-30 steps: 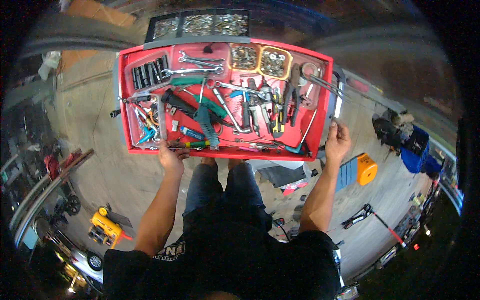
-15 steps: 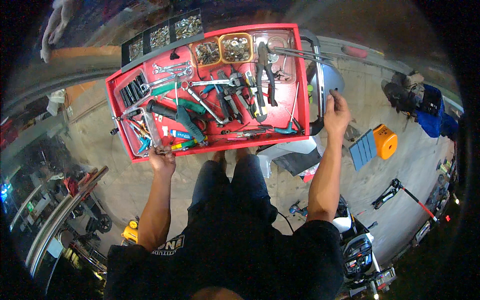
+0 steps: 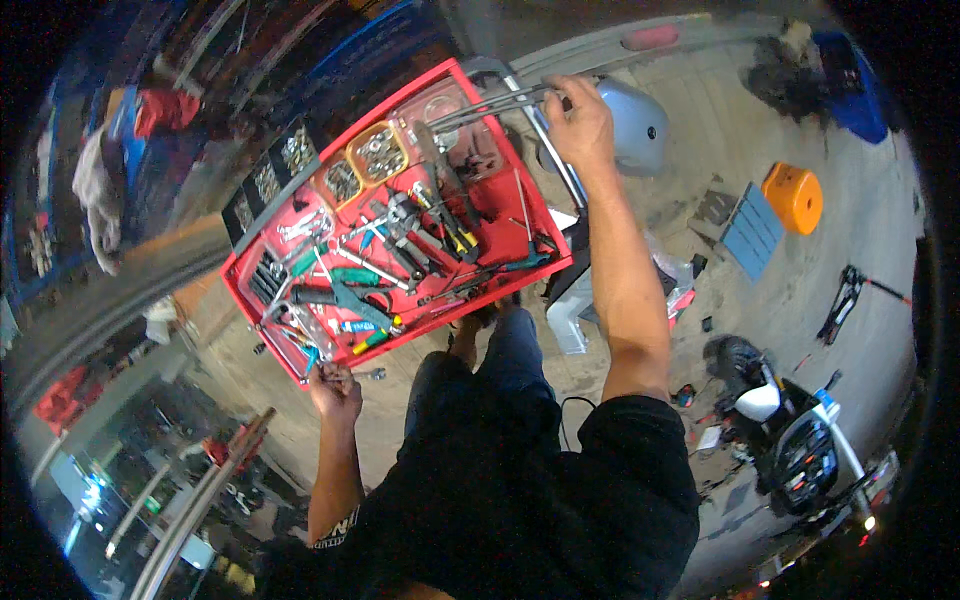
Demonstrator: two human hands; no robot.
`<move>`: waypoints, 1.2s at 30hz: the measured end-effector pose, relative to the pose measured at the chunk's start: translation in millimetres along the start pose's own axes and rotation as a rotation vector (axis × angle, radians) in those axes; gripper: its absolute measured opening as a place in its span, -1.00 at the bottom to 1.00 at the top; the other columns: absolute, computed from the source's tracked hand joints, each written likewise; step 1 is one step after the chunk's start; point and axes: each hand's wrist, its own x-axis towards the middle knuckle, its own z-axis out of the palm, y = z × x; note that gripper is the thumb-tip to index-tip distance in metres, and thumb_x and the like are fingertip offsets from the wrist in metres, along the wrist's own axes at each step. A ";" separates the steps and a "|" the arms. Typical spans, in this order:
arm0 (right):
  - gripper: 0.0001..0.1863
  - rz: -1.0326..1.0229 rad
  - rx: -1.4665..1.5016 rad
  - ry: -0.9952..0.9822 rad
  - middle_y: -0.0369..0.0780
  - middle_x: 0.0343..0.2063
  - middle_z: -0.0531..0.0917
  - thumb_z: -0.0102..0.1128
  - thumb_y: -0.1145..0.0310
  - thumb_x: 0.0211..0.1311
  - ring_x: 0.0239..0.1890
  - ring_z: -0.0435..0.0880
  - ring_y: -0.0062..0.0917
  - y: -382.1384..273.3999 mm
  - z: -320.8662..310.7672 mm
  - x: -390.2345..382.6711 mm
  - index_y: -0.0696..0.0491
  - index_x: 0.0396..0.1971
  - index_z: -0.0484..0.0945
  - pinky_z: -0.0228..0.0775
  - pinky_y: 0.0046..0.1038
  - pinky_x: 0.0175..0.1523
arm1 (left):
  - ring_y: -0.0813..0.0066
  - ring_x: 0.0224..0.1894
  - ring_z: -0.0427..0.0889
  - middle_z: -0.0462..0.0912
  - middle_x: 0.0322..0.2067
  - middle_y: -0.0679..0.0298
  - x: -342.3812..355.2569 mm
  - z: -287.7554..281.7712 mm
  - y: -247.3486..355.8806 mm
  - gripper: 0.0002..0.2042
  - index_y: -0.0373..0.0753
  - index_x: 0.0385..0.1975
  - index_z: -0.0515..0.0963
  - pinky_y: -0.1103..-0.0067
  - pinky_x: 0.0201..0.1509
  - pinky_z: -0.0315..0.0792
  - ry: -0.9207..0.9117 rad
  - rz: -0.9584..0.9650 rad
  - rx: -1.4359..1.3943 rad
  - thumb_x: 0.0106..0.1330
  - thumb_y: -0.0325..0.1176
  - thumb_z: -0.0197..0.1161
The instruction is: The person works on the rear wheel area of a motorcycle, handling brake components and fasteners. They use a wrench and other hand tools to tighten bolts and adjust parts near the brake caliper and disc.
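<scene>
A red tool drawer (image 3: pixel 480 300) packed with hand tools spreads out in front of me. My left hand (image 3: pixel 336 391) is at its near left corner, fingers closed. A small silvery metal piece (image 3: pixel 372 374) shows beside those fingers; what they grip is unclear. My right hand (image 3: pixel 583 125) is at the far right side, above the cart's metal handle (image 3: pixel 565 165), its fingers curled around the outer ends of thin metal rods (image 3: pixel 495 104). Wrenches, pliers and a yellow-black utility knife (image 3: pixel 452 228) lie in the drawer. Several green-handled tools (image 3: pixel 358 306) are near its left.
Small bins of screws and nuts (image 3: pixel 378 153) line the drawer's far side. A grey rounded shell (image 3: pixel 635 125) lies beyond my right hand. Further right are an orange stool (image 3: pixel 793 198) and a blue slatted panel (image 3: pixel 752 232). Metal rails (image 3: pixel 200 510) stand at lower left.
My view has turned, so the drawer looks tilted and further left. My right hand has moved from beside the handle to the rods. My left hand stays by the drawer's near left corner.
</scene>
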 end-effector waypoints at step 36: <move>-0.80 -0.634 -0.524 -0.515 -0.26 -0.41 0.60 0.01 0.34 0.08 -0.23 0.52 -0.38 5.6 43.9 15.8 0.01 -0.41 0.64 0.39 -0.32 -0.21 | 0.32 -0.60 0.35 0.36 -0.73 0.21 -39.3 36.2 -12.1 -0.60 -0.30 -0.50 0.40 0.40 -0.30 0.29 -0.172 0.274 0.618 0.41 -0.12 -0.20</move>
